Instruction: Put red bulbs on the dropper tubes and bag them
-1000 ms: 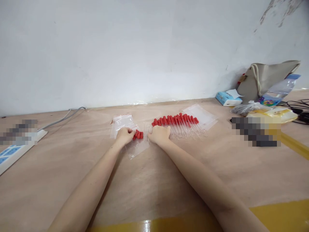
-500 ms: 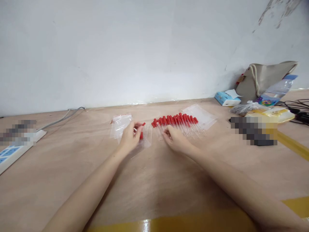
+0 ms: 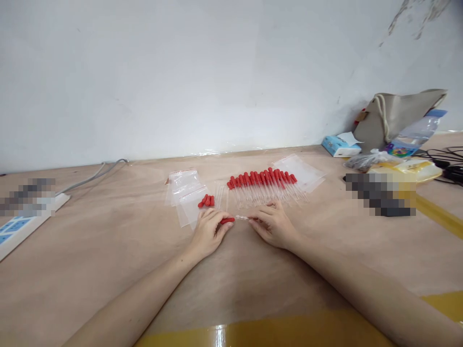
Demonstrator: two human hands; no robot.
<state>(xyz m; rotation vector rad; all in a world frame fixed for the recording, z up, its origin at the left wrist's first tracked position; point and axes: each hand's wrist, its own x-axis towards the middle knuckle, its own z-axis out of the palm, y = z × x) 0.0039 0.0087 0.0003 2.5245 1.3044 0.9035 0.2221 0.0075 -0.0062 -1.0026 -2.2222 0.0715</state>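
Between finger and thumb, my left hand (image 3: pixel 210 232) pinches a red rubber dropper bulb (image 3: pixel 227 220). Opposite it, my right hand (image 3: pixel 274 225) is closed on a thin clear glass tube (image 3: pixel 242 218), whose end points at the bulb; a small gap seems to lie between them. Behind my left hand, several loose red bulbs (image 3: pixel 207 200) lie on clear zip bags (image 3: pixel 188 193). A few bare glass tubes (image 3: pixel 221 193) rest beside them. Beyond my right hand spreads a row of droppers with red bulbs (image 3: pixel 262 179), their glass ends toward me.
Another clear zip bag (image 3: pixel 298 171) lies behind the row. At the right are a tissue pack (image 3: pixel 340 146), a grey bag (image 3: pixel 398 120), a clear plastic bottle (image 3: pixel 419 132) and black cables (image 3: pixel 454 168). A white power strip (image 3: pixel 29 224) lies at the left.
Both hands have come nearer to me and together, now lined up with the red bulb and glass tube. The loose bulbs behind my left hand have come into view.
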